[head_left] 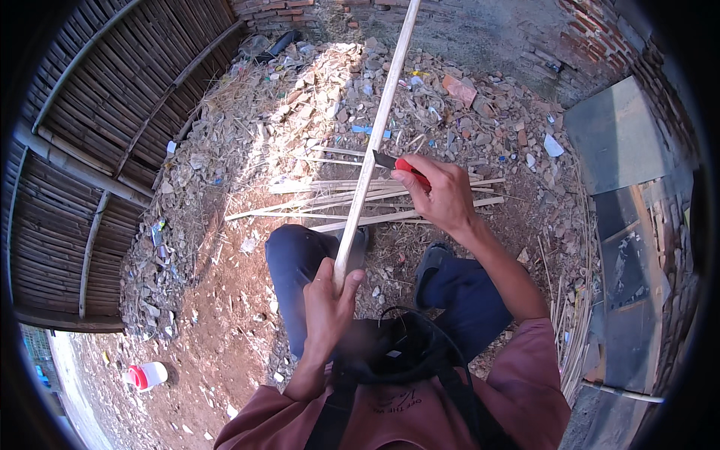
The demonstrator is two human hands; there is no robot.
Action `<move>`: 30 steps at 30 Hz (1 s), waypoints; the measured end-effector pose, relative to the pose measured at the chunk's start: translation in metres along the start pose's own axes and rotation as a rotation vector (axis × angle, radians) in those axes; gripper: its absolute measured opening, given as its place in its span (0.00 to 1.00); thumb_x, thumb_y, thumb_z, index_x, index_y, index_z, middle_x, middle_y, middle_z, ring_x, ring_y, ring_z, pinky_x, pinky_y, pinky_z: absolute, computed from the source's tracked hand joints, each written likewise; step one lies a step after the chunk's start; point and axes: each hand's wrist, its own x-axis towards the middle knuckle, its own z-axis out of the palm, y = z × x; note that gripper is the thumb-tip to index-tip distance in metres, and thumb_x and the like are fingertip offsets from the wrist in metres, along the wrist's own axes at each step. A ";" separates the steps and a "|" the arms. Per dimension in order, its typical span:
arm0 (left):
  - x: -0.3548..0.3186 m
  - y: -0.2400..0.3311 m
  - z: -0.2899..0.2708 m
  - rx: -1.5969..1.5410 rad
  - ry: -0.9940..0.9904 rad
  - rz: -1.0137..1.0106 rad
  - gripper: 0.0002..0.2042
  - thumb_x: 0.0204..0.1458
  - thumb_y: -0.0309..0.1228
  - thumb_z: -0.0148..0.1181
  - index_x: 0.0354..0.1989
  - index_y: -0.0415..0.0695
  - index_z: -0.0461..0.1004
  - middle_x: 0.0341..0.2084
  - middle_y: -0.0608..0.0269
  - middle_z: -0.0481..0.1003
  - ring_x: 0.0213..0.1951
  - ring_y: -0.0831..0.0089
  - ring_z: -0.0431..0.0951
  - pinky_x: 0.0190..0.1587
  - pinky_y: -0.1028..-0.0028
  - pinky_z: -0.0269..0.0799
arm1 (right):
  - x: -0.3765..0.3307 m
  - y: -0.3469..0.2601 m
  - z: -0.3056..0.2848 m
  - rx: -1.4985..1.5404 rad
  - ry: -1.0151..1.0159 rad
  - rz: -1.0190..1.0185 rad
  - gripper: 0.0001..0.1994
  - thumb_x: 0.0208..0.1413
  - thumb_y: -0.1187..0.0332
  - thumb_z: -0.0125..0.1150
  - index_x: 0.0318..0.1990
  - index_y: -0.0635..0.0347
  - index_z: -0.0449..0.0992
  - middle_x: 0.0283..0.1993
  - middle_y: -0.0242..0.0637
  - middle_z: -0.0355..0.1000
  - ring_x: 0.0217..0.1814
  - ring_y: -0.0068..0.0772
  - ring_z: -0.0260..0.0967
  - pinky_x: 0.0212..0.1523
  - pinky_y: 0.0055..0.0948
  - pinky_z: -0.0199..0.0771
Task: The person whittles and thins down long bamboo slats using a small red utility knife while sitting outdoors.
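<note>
My left hand point(330, 304) is closed around the lower end of a long pale bamboo strip point(381, 116), which slants up and away past the top of the view. In my right hand point(442, 191) is a red-handled utility knife point(414, 169), gripped with the thumb along its side. Its dark blade point(384, 160) meets the strip's right edge about midway along. Beneath the strip, on the ground past my knees, several similar bamboo strips point(322, 199) lie in a loose crosswise pile.
Rubble and litter point(315, 97) cover the ground ahead, up to a brick wall point(465, 30). A bamboo-slat wall point(97, 112) stands at left. A white container with a red lid point(148, 376) lies at lower left. Grey boards point(619, 135) lean at right.
</note>
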 end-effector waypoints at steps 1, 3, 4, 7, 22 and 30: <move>0.000 0.001 0.000 -0.008 -0.006 -0.012 0.20 0.64 0.40 0.69 0.33 0.38 0.69 0.14 0.57 0.71 0.17 0.72 0.71 0.23 0.66 0.65 | 0.000 0.002 0.002 -0.001 0.001 0.002 0.12 0.67 0.58 0.67 0.44 0.58 0.84 0.35 0.37 0.85 0.30 0.38 0.84 0.30 0.36 0.81; -0.002 -0.001 0.001 0.006 -0.013 -0.016 0.20 0.64 0.42 0.69 0.33 0.38 0.69 0.14 0.55 0.71 0.18 0.69 0.72 0.23 0.64 0.66 | -0.001 0.006 0.004 0.026 0.022 0.000 0.13 0.67 0.57 0.67 0.43 0.57 0.84 0.33 0.39 0.84 0.31 0.39 0.84 0.31 0.36 0.81; -0.005 -0.003 0.001 0.022 -0.015 -0.019 0.21 0.64 0.43 0.69 0.33 0.38 0.69 0.15 0.53 0.72 0.18 0.67 0.73 0.23 0.63 0.66 | 0.001 0.009 0.002 0.025 0.024 0.001 0.13 0.67 0.57 0.67 0.43 0.57 0.84 0.33 0.39 0.84 0.31 0.39 0.84 0.31 0.36 0.81; -0.017 -0.010 0.001 0.006 -0.040 -0.009 0.21 0.65 0.39 0.68 0.29 0.39 0.65 0.14 0.64 0.61 0.23 0.81 0.57 0.23 0.69 0.56 | 0.013 0.025 -0.008 -0.018 0.023 0.050 0.14 0.68 0.56 0.66 0.44 0.58 0.85 0.29 0.40 0.82 0.27 0.39 0.82 0.28 0.36 0.77; -0.013 -0.020 -0.010 0.028 -0.076 -0.014 0.18 0.61 0.38 0.72 0.46 0.37 0.73 0.20 0.53 0.76 0.24 0.66 0.79 0.31 0.65 0.73 | -0.007 0.024 -0.009 0.161 -0.111 0.208 0.14 0.73 0.59 0.59 0.48 0.64 0.78 0.29 0.43 0.77 0.29 0.37 0.77 0.32 0.36 0.72; 0.010 -0.006 -0.003 -0.128 0.017 0.086 0.17 0.61 0.35 0.72 0.47 0.36 0.73 0.25 0.55 0.81 0.27 0.71 0.82 0.32 0.68 0.75 | -0.052 -0.035 0.036 0.226 -0.278 -0.215 0.13 0.66 0.56 0.66 0.45 0.55 0.79 0.30 0.38 0.80 0.27 0.42 0.81 0.25 0.39 0.77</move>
